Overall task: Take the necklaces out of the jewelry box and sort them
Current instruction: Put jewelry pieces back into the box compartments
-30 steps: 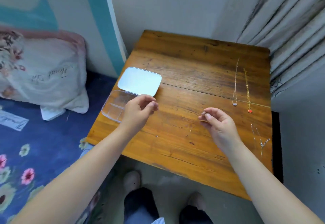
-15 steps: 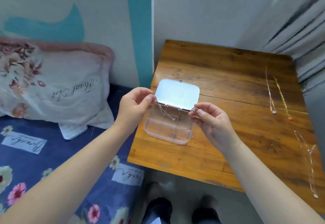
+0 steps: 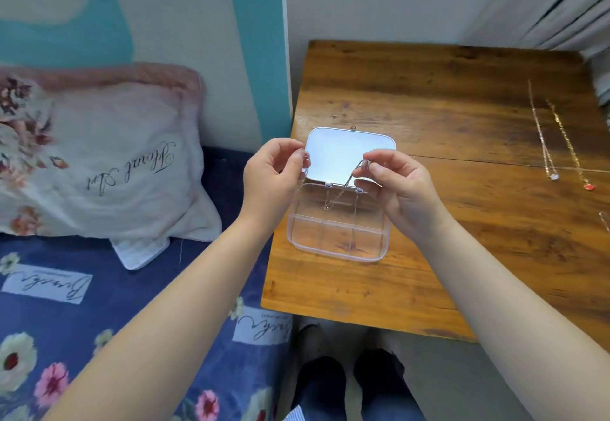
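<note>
A clear plastic jewelry box [image 3: 336,242] with several compartments lies open near the wooden table's left edge, its mirrored lid [image 3: 346,156] folded back. Above it my left hand [image 3: 270,179] and my right hand [image 3: 399,186] each pinch one end of a thin silver necklace [image 3: 340,194], which droops between them into the box's back compartment. Two necklaces lie stretched out at the table's right side: a silver one with a pale pendant [image 3: 543,143] and a gold one with a red pendant [image 3: 571,153].
A wooden table [image 3: 445,97] stands in the room corner against the wall and grey curtains [image 3: 544,1]. Part of another necklace [image 3: 604,221] shows at the right edge. A bed with a blue floral sheet [image 3: 99,315] and a pillow [image 3: 99,163] lies left.
The view swung left onto the box. Both hands moved from mid-table to above the box and lifted the thin silver necklace higher, its ends pulled apart.
</note>
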Available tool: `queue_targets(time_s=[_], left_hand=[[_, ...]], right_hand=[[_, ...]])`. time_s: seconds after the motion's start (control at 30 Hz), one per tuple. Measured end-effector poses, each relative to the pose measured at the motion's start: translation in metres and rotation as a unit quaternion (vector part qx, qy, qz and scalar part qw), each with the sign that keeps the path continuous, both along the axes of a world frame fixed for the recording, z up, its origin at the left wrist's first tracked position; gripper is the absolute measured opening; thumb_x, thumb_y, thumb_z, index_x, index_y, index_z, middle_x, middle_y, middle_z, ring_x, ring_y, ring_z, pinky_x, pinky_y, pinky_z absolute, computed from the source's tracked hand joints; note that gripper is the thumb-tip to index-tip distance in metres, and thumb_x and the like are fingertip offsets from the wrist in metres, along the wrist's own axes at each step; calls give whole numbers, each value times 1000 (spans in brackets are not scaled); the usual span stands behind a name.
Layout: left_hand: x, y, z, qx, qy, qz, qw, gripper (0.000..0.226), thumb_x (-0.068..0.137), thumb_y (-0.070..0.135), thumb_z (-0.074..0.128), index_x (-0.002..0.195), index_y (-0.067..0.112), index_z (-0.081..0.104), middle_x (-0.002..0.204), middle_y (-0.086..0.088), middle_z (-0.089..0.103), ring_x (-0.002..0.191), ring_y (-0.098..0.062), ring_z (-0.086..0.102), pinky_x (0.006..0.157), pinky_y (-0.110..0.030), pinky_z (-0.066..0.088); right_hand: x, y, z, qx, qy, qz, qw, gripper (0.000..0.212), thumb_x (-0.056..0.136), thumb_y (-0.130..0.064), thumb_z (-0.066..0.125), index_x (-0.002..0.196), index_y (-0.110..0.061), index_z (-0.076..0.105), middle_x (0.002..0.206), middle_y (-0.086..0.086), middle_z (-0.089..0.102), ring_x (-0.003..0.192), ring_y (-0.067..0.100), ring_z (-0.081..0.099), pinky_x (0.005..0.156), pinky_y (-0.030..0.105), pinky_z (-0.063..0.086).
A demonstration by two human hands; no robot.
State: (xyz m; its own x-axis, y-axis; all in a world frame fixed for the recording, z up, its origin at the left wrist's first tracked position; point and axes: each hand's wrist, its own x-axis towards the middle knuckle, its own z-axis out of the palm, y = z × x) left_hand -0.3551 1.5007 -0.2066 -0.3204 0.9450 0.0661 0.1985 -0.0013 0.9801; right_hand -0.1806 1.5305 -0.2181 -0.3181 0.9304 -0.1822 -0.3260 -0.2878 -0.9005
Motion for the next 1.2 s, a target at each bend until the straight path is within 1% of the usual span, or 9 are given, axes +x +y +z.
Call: queue_targets(time_s=[0.1, 0.33, 0.6, 0.7, 0.83, 0.9, 0.97, 1.07, 1.2], left_hand=[[-8, 3, -3, -8, -33, 16, 999, 32, 89, 2, 52, 76, 31, 58, 74, 5, 65, 67, 2, 64, 62, -13, 55], [-13, 11, 0, 1, -67, 11, 998, 29, 89, 1, 51, 79, 27, 59, 76, 2, 66, 68, 1, 66, 63, -12, 55], [-15, 17, 6, 22, -72, -14, 997, 31, 89, 2, 52, 79, 30, 60, 74, 4, 66, 69, 0, 66, 65, -15, 56], [-15, 17, -10, -28, -24, -34, 999, 27, 88, 3, 53, 79, 27, 60, 73, 5, 66, 70, -2, 65, 69, -20, 57], [-12, 15, -52, -129, 29, -40, 990, 11, 87, 4, 54, 90, 11, 63, 78, -3, 66, 82, -21, 65, 79, -35, 54], [-8, 16, -71, -157, 71, -57, 983, 11, 87, 7, 55, 90, 10, 65, 80, -3, 66, 83, -22, 64, 74, -30, 52], [-2, 19, -88, -179, 129, -81, 972, 13, 87, 10, 54, 93, 11, 65, 84, -3, 68, 84, -20, 63, 73, -27, 50], [2, 23, -109, -223, 217, -93, 946, 22, 89, 12, 52, 108, 11, 62, 105, -7, 70, 96, -24, 62, 79, -33, 51], [1, 26, -128, -251, 325, -101, 906, 31, 90, 11, 46, 118, 14, 55, 116, -5, 66, 104, -26, 59, 76, -35, 50]], right_hand=[[-7, 3, -5, -7, -1, 1, 1000, 32, 88, 10, 40, 77, -12, 61, 59, -7, 68, 64, 6, 65, 64, 18, 56], [-9, 15, -8, -17, 21, -12, 1000, 44, 87, 8, 42, 70, -19, 71, 62, -8, 69, 65, 8, 67, 65, 19, 57], [-13, 17, -40, -72, -78, -48, 993, 29, 87, 9, 44, 77, -11, 62, 56, -6, 68, 59, 5, 66, 58, 18, 56], [-18, 16, -58, -105, -129, -51, 985, 28, 86, 9, 47, 76, -12, 61, 65, 2, 63, 59, 8, 64, 61, 18, 55], [-24, 15, -90, -144, -238, -67, 958, 17, 85, 9, 48, 83, -1, 61, 70, 5, 55, 64, 15, 56, 66, 27, 51], [-27, 16, -104, -151, -294, -69, 941, 18, 85, 9, 49, 99, 9, 59, 72, 5, 56, 65, 17, 56, 72, 32, 52], [-30, 17, -114, -133, -366, -48, 920, 25, 83, 6, 52, 107, 5, 58, 86, 9, 61, 80, 22, 59, 84, 40, 51], [-31, 15, -118, -74, -454, -28, 887, 26, 82, 1, 52, 106, -4, 62, 106, 13, 66, 95, 19, 57, 88, 29, 45], [-9, 2, -114, -29, -474, -53, 878, 26, 83, 3, 46, 99, -3, 65, 105, 14, 65, 92, 18, 55, 84, 27, 43]])
